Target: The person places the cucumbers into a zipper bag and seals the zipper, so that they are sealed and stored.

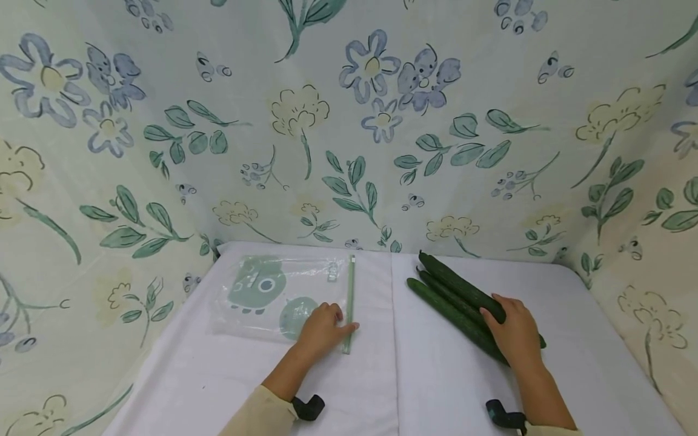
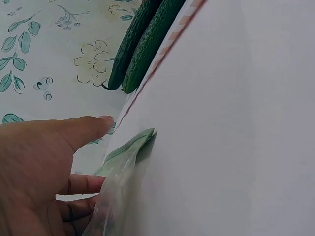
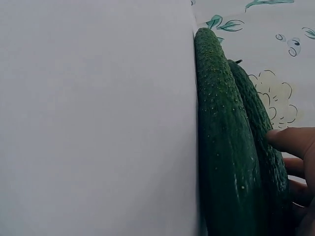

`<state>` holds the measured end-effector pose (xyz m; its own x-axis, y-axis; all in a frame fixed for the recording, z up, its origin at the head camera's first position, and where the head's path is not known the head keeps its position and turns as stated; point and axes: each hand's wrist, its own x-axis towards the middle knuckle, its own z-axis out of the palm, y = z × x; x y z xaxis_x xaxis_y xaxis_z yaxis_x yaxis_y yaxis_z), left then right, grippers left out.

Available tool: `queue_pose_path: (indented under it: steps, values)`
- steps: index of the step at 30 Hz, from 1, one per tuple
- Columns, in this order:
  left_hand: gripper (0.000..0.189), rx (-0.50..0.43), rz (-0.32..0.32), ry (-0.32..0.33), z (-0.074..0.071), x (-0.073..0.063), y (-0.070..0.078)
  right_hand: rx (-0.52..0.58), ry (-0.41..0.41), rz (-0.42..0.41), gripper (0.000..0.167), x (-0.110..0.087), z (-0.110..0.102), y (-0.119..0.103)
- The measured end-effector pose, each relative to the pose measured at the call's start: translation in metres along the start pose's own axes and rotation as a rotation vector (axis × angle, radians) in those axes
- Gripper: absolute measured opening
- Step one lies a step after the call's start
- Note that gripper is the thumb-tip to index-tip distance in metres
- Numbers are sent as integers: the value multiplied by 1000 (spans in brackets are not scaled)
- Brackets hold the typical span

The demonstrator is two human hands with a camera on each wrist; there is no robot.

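Note:
Three long green cucumbers lie side by side and slanting on the right of the table. My right hand (image 1: 515, 330) grips the near end of the uppermost cucumber (image 1: 460, 284), thumb on one side and fingers on the other. Beside it lie the middle cucumber (image 1: 447, 295) and the lowest cucumber (image 1: 455, 318); the hand hides part of their near ends. On the left, a clear plastic zip bag (image 1: 313, 275) with green cartoon prints lies flat. My left hand (image 1: 322, 330) rests at its green zip edge (image 2: 130, 147), thumb held apart from the fingers, which touch the plastic.
A white cloth with a fold line down its middle covers the table (image 1: 360, 387). Flower-printed fabric (image 1: 338, 121) hangs behind and along both sides. Each wrist carries a black strap mount (image 1: 309, 408).

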<state>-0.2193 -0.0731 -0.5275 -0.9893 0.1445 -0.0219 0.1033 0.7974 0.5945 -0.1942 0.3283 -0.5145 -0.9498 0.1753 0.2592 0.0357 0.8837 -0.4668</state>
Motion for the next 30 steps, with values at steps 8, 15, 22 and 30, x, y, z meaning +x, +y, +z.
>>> queue_pose_path:
  steps: [8, 15, 22, 30]
  values:
    - [30, 85, 28, 54, 6, 0, -2, -63, -57, -16, 57, 0, -5, 3]
    - [18, 22, 43, 74, 4, 0, -4, -90, -113, -14, 60, 2, -7, 7]
    - [11, -20, 43, 82, 5, 2, -6, -23, -191, -30, 57, 3, -13, 13]
    - [8, -88, 22, 103, 4, 3, -5, -34, -209, -61, 56, 3, -20, 18]
